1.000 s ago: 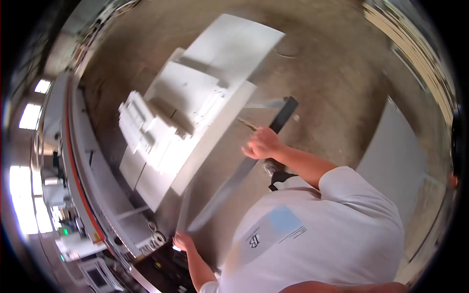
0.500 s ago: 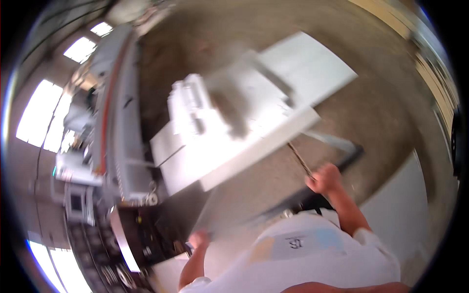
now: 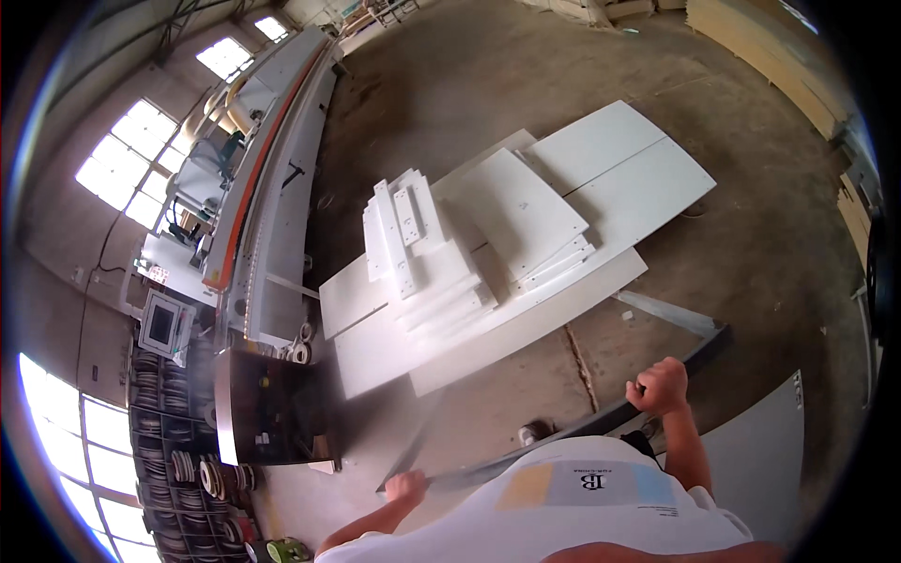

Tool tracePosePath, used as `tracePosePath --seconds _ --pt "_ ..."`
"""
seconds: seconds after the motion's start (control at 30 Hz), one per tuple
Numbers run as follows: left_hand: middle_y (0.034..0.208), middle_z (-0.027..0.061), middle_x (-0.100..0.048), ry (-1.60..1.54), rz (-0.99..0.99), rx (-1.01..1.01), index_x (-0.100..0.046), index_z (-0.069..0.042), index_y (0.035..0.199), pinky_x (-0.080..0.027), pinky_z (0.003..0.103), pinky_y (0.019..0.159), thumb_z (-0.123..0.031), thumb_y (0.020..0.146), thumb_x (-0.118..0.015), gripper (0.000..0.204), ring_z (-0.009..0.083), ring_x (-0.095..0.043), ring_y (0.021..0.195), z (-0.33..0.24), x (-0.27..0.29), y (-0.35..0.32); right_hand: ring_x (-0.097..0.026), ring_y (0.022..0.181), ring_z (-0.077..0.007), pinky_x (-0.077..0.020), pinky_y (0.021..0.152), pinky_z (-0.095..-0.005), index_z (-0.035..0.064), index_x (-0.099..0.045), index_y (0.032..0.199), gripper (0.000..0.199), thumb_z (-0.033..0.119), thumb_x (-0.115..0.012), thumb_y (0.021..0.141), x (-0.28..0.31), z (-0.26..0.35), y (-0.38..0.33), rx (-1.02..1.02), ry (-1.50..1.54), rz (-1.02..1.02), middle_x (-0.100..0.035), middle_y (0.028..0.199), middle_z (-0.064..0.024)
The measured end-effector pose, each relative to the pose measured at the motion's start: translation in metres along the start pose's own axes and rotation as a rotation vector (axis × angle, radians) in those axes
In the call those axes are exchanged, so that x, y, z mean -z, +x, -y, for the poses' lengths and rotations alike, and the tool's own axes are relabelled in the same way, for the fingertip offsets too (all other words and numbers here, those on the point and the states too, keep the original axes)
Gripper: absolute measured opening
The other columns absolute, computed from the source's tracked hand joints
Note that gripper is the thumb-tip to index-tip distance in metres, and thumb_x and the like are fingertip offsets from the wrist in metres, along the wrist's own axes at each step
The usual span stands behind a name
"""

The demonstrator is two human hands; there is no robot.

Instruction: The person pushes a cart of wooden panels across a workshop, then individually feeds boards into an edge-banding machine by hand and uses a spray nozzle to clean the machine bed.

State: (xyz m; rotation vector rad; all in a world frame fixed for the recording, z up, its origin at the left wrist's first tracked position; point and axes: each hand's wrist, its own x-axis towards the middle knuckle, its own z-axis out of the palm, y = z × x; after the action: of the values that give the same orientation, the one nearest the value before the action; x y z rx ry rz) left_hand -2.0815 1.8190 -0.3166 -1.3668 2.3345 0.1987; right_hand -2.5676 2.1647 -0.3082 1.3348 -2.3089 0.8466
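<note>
My right hand (image 3: 659, 385) is closed in a fist over the right part of a dark metal bar (image 3: 563, 433), with nothing visible in it. At the bar's left end my left hand (image 3: 405, 488) is closed on the metal, its fingers only partly showing. The bar runs across in front of my waist, and side pieces lead from it toward a low load of white panels (image 3: 526, 328). On these panels lie a stack of white boards (image 3: 511, 211) and, left of it, a pile of narrower white strips (image 3: 399, 225), some with small holes.
A long grey machine with an orange stripe (image 3: 246, 225) stands at left, with a control screen (image 3: 164, 324) beside it. Nearer are a dark cabinet (image 3: 282, 413) and a rack of rolls (image 3: 160, 422). A pale panel (image 3: 760, 446) lies at right; stacked boards (image 3: 765, 61) stand far right.
The view has shifted and sharpened; panels and machine appear lower and farther right. Both my hands also appear lower and farther right, still closed. The boards look stacked as before.
</note>
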Motion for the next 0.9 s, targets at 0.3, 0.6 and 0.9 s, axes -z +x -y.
tracePosePath --seconds 0.3,0.6,0.9 --pt "0.094 0.0206 -0.073 -0.127 -0.123 0.049 -0.074 -0.008 0.084 -0.051 0.054 0.085 -0.037 0.096 -0.041 0.045 0.0450 -0.067 0.093 -0.041 -0.043 -0.073 -0.053 0.045 -0.0280 -0.0394 0.050 -0.0393 0.0160 -0.050 0.042 0.036 0.028 -0.073 0.067 0.037 -0.059 -0.020 0.072 0.083 0.015 -0.051 0.045 -0.0055" --pt "0.075 0.0203 -0.069 -0.250 -0.244 0.205 -0.073 -0.008 0.073 -0.051 0.055 0.072 -0.038 0.092 -0.049 0.043 0.0441 -0.067 0.075 -0.198 -0.049 -0.139 -0.053 0.044 -0.0258 -0.0404 0.049 -0.0370 0.0177 -0.049 0.042 0.036 0.027 -0.073 0.067 0.085 -0.190 0.018 0.150 0.109 0.073 -0.051 0.045 -0.0042" --pt "0.070 0.0200 -0.067 -0.305 -0.082 0.209 -0.073 -0.010 0.072 -0.050 0.057 0.067 -0.034 0.091 -0.051 0.038 0.0436 -0.065 0.070 -0.356 -0.020 -0.145 -0.051 0.046 -0.0241 -0.0385 0.050 -0.0366 0.0177 -0.046 0.046 0.037 0.026 -0.074 0.068 0.121 -0.317 0.130 0.286 0.101 0.289 -0.049 0.048 -0.0020"
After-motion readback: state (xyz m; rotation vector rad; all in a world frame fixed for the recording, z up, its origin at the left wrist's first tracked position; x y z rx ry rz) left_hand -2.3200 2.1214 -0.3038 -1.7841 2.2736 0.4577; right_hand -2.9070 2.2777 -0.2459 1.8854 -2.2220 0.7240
